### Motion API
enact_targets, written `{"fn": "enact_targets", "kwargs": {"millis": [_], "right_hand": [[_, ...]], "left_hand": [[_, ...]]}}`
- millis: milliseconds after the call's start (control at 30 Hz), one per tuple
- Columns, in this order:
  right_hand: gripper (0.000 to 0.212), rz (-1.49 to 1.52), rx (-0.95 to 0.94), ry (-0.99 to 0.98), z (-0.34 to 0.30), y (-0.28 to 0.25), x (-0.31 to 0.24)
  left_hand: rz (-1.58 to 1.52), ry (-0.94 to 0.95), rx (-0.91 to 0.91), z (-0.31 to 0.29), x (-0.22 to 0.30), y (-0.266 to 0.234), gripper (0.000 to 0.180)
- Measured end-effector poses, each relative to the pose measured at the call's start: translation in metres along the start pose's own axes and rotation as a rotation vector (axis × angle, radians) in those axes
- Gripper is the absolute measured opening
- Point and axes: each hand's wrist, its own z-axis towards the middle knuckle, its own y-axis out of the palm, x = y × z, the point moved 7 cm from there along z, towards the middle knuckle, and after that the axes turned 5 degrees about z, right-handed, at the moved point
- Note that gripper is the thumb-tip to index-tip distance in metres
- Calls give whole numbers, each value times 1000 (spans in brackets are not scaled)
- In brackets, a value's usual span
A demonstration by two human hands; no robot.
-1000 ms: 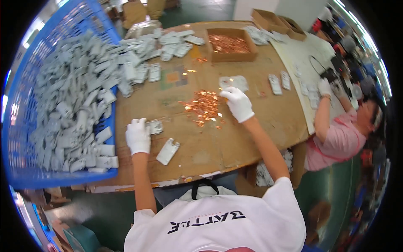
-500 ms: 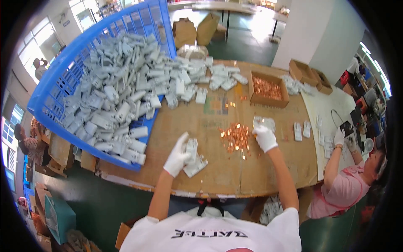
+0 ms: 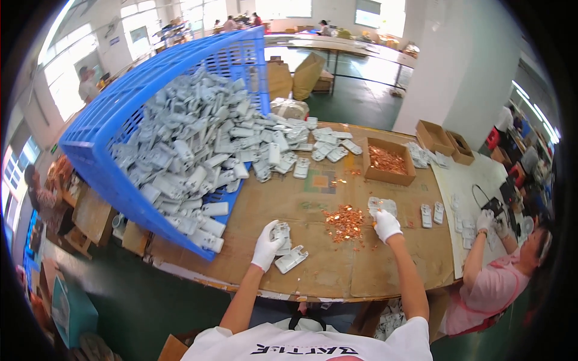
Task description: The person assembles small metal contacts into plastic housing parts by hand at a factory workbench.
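My left hand (image 3: 265, 245), in a white glove, is closed on the edge of a small white plastic housing (image 3: 281, 233). Another white housing (image 3: 291, 260) lies on the table just below it. On the right, my gloved right hand (image 3: 387, 227) has thumb and fingertips pinched together; anything between them is too small to make out. Just beyond those fingertips lies a clear plastic piece or bag (image 3: 383, 206). Between my hands a loose heap of small copper pieces (image 3: 345, 222) is spread on the cardboard-covered table (image 3: 319, 281).
A big blue crate (image 3: 96, 162), tipped on its side, spills many white housings (image 3: 198, 138) across the left. Farther back stands a cardboard box (image 3: 391, 177) of copper pieces. Two housings (image 3: 432, 215) lie to the right, near a co-worker in pink (image 3: 497, 283) at a white tabletop.
My view has tilted up, so the table sits lower in the picture. The left fingers, spread before, have curled in on the housing. My right hand has hardly moved over the table.
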Motion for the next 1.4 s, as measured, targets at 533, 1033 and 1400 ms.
{"fn": "enact_targets", "kwargs": {"millis": [533, 1033, 1400], "right_hand": [[6, -52, 424, -138, -42, 23, -15], [11, 112, 160, 17, -15, 8, 20], [11, -66, 115, -51, -28, 6, -47]], "left_hand": [[349, 172, 89, 5, -5, -8, 53], [379, 168, 85, 2, 3, 6, 50], [196, 123, -17, 16, -11, -19, 48]]}}
